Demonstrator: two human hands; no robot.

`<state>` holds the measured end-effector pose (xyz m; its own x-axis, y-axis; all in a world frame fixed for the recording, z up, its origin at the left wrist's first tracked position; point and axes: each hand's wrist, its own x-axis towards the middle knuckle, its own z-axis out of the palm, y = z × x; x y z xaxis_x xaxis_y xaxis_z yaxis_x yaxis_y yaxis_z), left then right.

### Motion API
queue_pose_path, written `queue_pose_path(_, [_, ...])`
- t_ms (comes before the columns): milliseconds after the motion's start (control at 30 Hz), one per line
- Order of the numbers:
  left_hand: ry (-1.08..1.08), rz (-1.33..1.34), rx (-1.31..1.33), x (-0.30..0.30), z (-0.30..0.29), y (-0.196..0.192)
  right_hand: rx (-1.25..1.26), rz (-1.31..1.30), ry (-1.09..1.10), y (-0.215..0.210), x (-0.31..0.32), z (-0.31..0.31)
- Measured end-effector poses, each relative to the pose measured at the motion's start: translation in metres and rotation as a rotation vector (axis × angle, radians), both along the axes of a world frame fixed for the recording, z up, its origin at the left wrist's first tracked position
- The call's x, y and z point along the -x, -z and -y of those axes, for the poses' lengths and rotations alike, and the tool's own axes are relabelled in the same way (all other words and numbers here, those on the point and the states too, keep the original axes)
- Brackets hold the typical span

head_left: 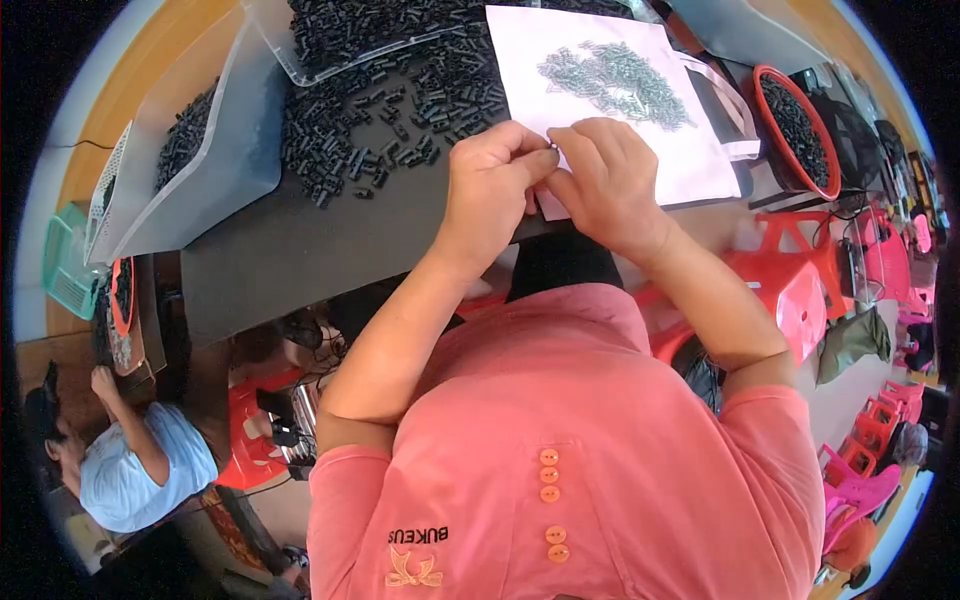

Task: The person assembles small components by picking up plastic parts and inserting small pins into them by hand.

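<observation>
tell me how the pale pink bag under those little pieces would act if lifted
The pale pink bag would probably be floppy, since its thin straps bend loosely. It looks light for its size, lying flat and thin. The small pieces strewn loose on it would likely slide if it tilted.

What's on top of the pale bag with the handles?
Many small, thin, greyish pieces lie loosely spread on the pale bag. The left hand and right hand cover part of its near side; whatever lies beneath them there can't be seen.
</observation>
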<state>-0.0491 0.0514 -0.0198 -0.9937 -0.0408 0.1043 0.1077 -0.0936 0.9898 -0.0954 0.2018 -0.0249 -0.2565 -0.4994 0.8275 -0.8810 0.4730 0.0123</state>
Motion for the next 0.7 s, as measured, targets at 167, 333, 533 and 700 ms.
queue_pose_path(167, [0.012,0.045,0.065,-0.002,0.001,-0.001,-0.062,0.069,-0.036,0.000,-0.007,-0.007])
queue_pose_path(333, [0.043,0.014,-0.004,-0.002,0.000,-0.001,-0.063,0.108,-0.071,-0.002,-0.005,-0.007])
queue_pose_path(533, [-0.246,-0.104,-0.085,-0.004,-0.002,-0.010,0.106,0.091,-0.029,-0.002,-0.001,0.009])
queue_pose_path(700, [-0.642,-0.349,0.227,-0.030,0.049,-0.073,0.278,0.160,0.066,0.002,-0.002,-0.006])
